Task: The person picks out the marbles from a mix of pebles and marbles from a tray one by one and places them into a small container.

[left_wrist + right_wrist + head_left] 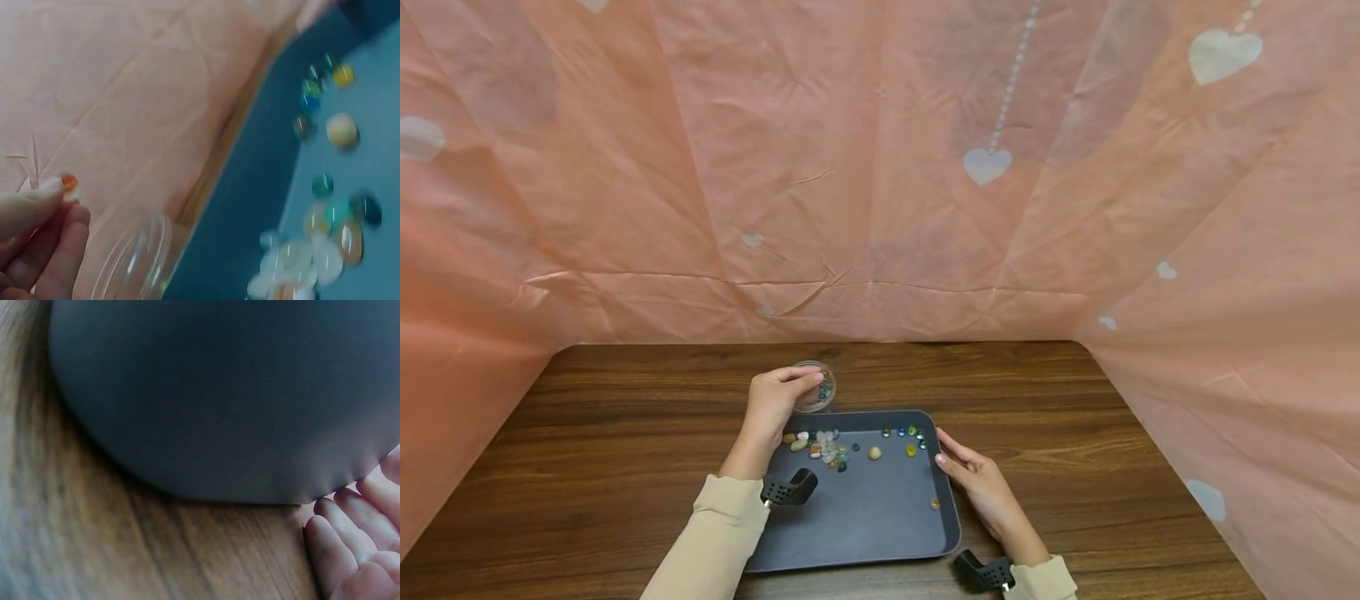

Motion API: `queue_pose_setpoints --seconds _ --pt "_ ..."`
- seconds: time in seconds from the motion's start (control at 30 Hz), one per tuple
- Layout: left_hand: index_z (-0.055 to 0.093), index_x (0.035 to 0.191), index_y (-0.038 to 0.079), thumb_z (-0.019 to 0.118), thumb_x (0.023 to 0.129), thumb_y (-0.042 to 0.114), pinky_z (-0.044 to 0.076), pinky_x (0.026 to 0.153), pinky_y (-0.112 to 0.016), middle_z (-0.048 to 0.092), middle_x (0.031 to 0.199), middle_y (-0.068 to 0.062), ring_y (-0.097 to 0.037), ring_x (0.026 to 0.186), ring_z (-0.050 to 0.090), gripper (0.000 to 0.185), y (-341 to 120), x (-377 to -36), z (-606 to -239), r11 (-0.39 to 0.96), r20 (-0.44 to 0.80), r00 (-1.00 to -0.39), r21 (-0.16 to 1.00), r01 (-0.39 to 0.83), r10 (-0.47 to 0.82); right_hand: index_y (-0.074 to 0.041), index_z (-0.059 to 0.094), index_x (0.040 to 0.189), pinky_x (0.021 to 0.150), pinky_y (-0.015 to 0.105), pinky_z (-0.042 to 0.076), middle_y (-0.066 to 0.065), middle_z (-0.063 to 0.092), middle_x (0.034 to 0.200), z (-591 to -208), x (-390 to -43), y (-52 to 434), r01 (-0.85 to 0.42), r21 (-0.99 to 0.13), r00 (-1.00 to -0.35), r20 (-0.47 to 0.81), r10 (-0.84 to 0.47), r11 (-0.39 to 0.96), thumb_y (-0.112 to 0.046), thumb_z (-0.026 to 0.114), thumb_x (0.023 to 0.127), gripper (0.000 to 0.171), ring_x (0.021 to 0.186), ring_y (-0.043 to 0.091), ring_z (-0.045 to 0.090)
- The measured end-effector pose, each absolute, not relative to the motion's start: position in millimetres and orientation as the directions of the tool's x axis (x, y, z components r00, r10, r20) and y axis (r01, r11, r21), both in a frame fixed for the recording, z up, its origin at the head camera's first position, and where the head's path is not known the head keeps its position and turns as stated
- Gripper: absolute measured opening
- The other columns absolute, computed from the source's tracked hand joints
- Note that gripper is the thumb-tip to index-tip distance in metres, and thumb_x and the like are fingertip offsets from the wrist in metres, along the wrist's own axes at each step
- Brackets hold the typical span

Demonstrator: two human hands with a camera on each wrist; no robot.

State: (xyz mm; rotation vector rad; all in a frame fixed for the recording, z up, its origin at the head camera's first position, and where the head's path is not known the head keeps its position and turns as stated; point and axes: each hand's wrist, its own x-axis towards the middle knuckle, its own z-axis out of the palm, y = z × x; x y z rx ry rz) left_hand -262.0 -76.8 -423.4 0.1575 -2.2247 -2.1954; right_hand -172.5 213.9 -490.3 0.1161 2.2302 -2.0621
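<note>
My left hand (772, 407) pinches a small orange-and-white pebble (70, 185) between thumb and fingertips. That hand overlaps a round clear plastic cup (808, 404) in the head view, behind the tray's far left part; several dark and bluish pieces lie in the cup. A dark grey rectangular tray (880, 517) stands in front. My right hand (988, 492) rests at its right side, thumb at the rim and fingertips (331, 537) against the outer wall. White and tan pebbles (829, 450) lie clustered at the tray's far left.
Green, blue and brown glass pieces (912, 431) sit in the tray's far right corner, near a yellow one (911, 451). A cream pebble (875, 453) lies between the groups, and an amber piece (935, 504) by the right wall. Pink cloth (872, 208) surrounds the wooden table (1037, 400).
</note>
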Motion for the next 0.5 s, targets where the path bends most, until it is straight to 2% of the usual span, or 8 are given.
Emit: queue_pose_setpoints --seconds 0.1,0.23,0.33,0.5 --pt "0.08 0.097 0.004 0.078 0.085 0.017 0.049 0.068 -0.021 0.078 0.102 -0.011 -0.016 0.092 0.068 0.018 -77.4 -260.7 -421.6 0.262 0.026 -0.991 0.965 -0.009 -0.13 -0.004 0.05 0.144 0.093 0.01 0.046 0.009 0.047 0.151 -490.0 -172.3 214.0 0.125 -0.989 -0.992 -0.127 -0.012 0.083 -0.013 0.063 0.096 0.051 0.136 0.019 0.046" --pt "0.081 0.09 0.006 0.079 0.084 0.017 0.043 0.057 -0.023 0.078 0.091 -0.013 -0.021 0.074 0.066 0.012 -75.5 -257.8 -421.6 0.514 0.146 -0.98 0.856 0.057 -0.134 -0.004 0.05 0.144 0.092 0.01 0.046 0.009 0.047 0.152 -490.2 -172.1 213.1 0.126 -0.989 -0.992 -0.127 -0.014 0.076 -0.013 0.063 0.096 0.051 0.136 0.019 0.046" --pt "0.08 0.09 0.005 0.077 0.085 0.013 0.042 0.052 -0.024 0.078 0.085 -0.013 -0.018 0.062 0.061 0.01 -72.6 -255.8 -423.2 0.615 0.188 -0.975 0.785 0.076 -0.118 -0.004 0.05 0.145 0.092 0.01 0.046 0.009 0.047 0.152 -490.6 -172.2 212.6 0.129 -0.989 -0.991 -0.13 -0.017 0.067 -0.013 0.063 0.096 0.051 0.136 0.018 0.047" --pt "0.08 0.091 0.003 0.075 0.086 0.01 0.043 0.053 -0.025 0.077 0.085 -0.013 -0.019 0.063 0.062 0.01 -70.4 -255.8 -422.0 0.67 0.194 -0.976 0.738 0.08 -0.097 -0.004 0.05 0.145 0.092 0.01 0.046 0.009 0.046 0.152 -490.4 -173.5 211.4 0.125 -0.99 -0.992 -0.126 -0.017 0.067 -0.013 0.063 0.097 0.051 0.136 0.019 0.046"
